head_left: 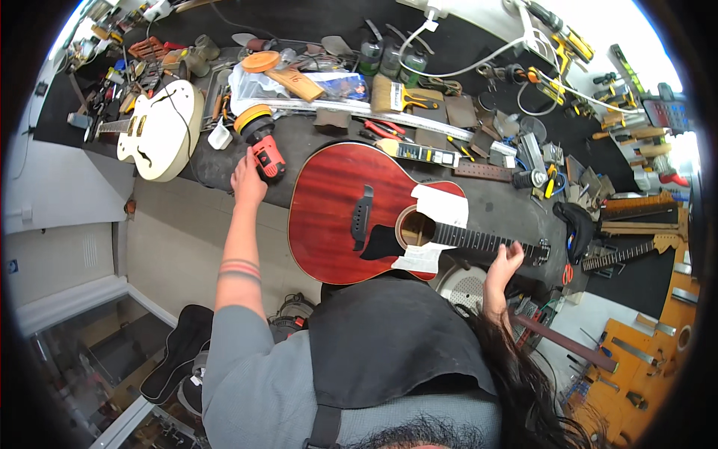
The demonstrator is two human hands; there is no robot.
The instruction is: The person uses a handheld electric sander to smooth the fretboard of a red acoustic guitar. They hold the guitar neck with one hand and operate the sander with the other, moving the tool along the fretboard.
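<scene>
Fingers of your left hand (pixel 246 179) were at the polisher (pixel 268 155), opening and grip unclear; your right hand (pixel 505 265), empty, half-open, was near the guitar (pixel 321 213).

Workshop: red guitar (pixel 325 202), pliers (pixel 378 129), apparently loose neck (pixel 621 256).

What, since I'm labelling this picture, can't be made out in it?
All in the head view:
Red guitar: its back, hidden by its own body.
Surface under the white sheets: covered by them.
Part of the guitar's neck: blocked by the right grip.
Red polisher: whether the left grip holds or merely touches it; the grip itself hides contact.
</scene>
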